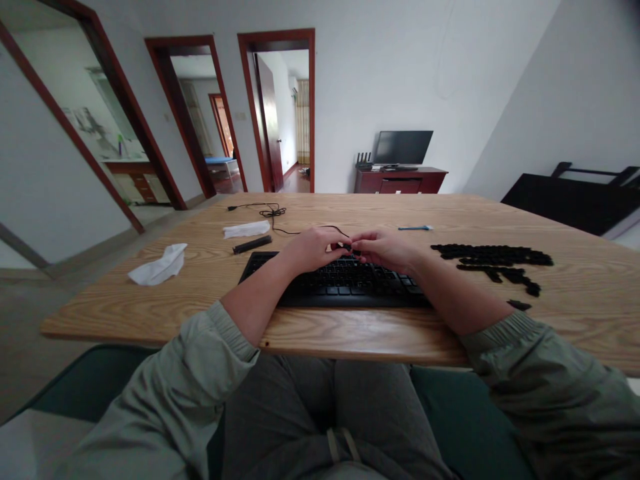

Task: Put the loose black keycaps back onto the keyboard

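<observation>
A black keyboard [340,291] lies flat near the front edge of the wooden table. My left hand [320,248] and my right hand [383,249] meet above its far side. The fingers of both are closed in a pinch around a small black piece [355,252] that looks like a keycap. Its exact shape is mostly hidden by the fingertips. To the right lie rows of loose black keycaps [493,255]. The keyboard cable [285,232] runs back and left to a coil.
White tissues [160,265] lie at the left, beside a black strip [252,245]. A blue brush-like tool [415,228] rests behind my right hand. The wooden table's [350,330] front edge is close to my lap. A television [404,147] stands by the far wall.
</observation>
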Demonstrator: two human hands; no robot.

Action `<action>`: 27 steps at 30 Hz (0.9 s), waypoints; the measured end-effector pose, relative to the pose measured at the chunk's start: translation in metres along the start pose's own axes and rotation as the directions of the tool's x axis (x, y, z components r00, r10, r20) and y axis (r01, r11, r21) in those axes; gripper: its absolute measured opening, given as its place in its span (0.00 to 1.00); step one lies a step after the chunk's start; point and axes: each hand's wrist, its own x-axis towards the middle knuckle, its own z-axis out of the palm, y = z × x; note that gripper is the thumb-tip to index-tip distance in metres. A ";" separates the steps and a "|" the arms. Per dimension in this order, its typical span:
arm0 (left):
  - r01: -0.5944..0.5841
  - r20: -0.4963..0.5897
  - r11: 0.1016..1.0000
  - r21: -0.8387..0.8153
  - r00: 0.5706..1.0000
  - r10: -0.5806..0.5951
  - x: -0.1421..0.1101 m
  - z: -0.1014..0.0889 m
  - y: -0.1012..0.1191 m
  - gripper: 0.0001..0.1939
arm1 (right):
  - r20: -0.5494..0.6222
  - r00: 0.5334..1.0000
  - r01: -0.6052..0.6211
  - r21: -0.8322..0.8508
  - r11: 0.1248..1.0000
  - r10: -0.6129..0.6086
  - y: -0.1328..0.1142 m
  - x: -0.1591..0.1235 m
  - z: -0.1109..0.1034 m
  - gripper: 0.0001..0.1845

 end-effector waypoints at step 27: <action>0.137 -0.133 0.990 -0.037 0.981 -0.141 -0.004 -0.002 0.001 0.13 | -0.287 0.920 0.338 0.239 0.910 -0.266 -0.008 -0.005 0.022 0.16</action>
